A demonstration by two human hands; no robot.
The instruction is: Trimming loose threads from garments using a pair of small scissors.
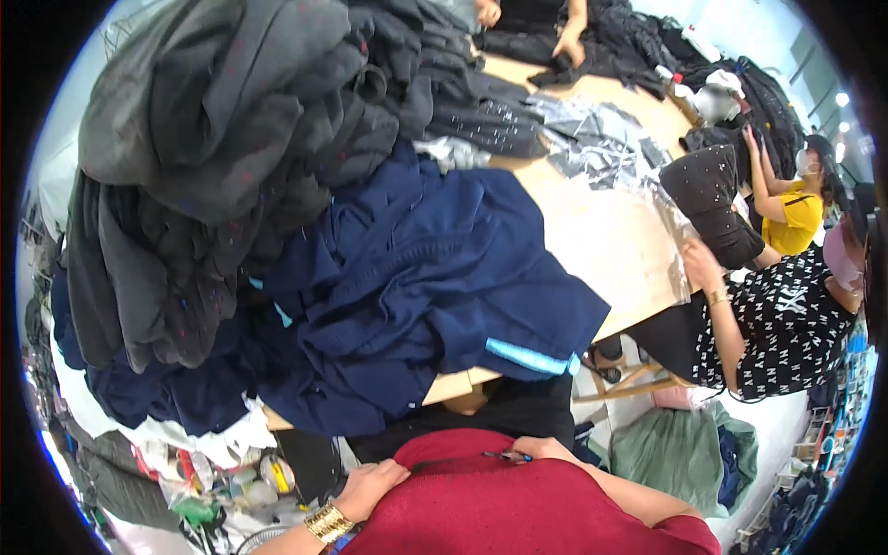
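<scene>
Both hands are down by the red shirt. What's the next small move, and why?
I'd probably reach the left hand up to the navy cloth: it lies just ahead, spilling over the near edge of the table. The right hand seems to hold a small tool, so the left looks freer.

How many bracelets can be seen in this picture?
2: a wide gold bracelet at the camera wearer's left hand, and a thinner bracelet on a wrist of the person in the patterned black shirt. Others may be hidden.
</scene>
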